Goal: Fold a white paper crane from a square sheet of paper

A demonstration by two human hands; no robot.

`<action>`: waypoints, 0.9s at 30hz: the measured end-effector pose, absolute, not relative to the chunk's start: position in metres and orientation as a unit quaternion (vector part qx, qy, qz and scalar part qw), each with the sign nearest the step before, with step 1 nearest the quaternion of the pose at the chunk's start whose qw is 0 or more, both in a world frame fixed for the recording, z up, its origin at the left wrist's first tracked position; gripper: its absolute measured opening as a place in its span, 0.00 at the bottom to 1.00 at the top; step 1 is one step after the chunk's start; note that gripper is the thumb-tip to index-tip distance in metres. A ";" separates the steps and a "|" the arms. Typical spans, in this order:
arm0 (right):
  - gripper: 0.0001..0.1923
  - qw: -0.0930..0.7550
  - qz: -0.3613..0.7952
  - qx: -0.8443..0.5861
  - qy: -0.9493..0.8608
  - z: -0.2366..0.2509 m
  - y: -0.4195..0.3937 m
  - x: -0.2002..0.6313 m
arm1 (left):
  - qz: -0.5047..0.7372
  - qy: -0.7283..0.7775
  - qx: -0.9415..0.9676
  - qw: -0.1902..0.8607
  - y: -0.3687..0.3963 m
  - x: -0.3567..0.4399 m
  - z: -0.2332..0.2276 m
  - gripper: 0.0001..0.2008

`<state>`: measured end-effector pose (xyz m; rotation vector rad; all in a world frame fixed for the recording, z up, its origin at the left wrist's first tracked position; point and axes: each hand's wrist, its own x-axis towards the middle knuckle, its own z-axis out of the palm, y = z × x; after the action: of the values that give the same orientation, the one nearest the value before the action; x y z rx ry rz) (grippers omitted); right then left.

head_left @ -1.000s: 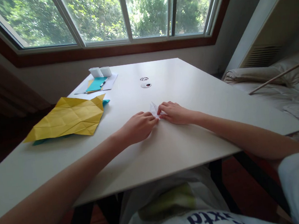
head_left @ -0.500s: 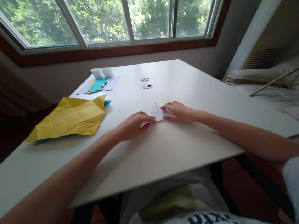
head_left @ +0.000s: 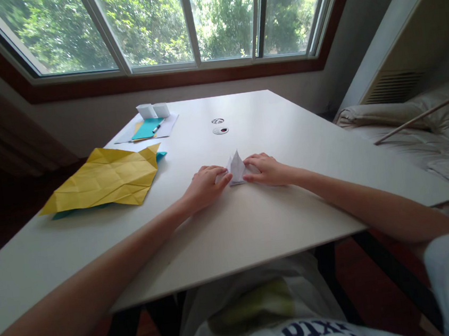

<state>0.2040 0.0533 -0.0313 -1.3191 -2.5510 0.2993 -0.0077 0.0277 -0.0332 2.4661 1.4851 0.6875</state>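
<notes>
A small folded white paper piece (head_left: 236, 168) stands up in a pointed shape on the white table (head_left: 284, 204) between my hands. My left hand (head_left: 204, 186) rests on the table with its fingertips against the paper's left side. My right hand (head_left: 265, 169) presses its fingertips on the paper's right side. Both hands pinch the same piece; its lower part is hidden by my fingers.
A creased yellow sheet (head_left: 105, 178) lies at the left over a teal sheet (head_left: 159, 154). Farther back are white sheets with a teal paper and a pen (head_left: 148, 128) and two small white boxes (head_left: 153, 110). Two round cable holes (head_left: 219, 130) lie behind the hands. A bed (head_left: 425, 136) is at the right.
The white paper's flap has risen from lying low into an upright point. My left hand has shifted slightly forward; the right hand stays almost in place.
</notes>
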 end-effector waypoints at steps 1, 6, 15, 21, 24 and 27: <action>0.24 0.133 0.104 -0.459 -0.872 -0.032 0.054 0.204 | 0.242 0.504 0.822 0.110 0.027 -0.007 -0.033 0.21; 0.25 0.177 0.108 -0.464 -0.861 -0.036 0.055 0.200 | 0.345 0.491 0.763 0.241 0.027 -0.003 -0.032 0.22; 0.25 0.309 0.182 -0.419 -0.834 -0.032 0.049 0.196 | 0.474 0.447 0.631 0.421 0.024 0.002 -0.026 0.23; 0.28 0.343 0.422 -0.417 -0.728 -0.026 0.049 0.194 | 0.510 0.406 0.589 0.478 0.025 0.001 -0.024 0.24; 0.16 0.349 0.501 -0.376 -0.697 -0.023 0.048 0.193 | 0.508 0.390 0.601 0.478 0.026 -0.001 -0.023 0.20; 0.14 0.374 0.527 -0.362 -0.671 -0.020 0.047 0.192 | 0.504 0.386 0.636 0.438 0.024 0.000 -0.023 0.12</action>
<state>0.1924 0.0467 -0.0202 -0.9279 -1.7183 1.3498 0.0002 0.0239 -0.0228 1.5803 0.9595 1.2537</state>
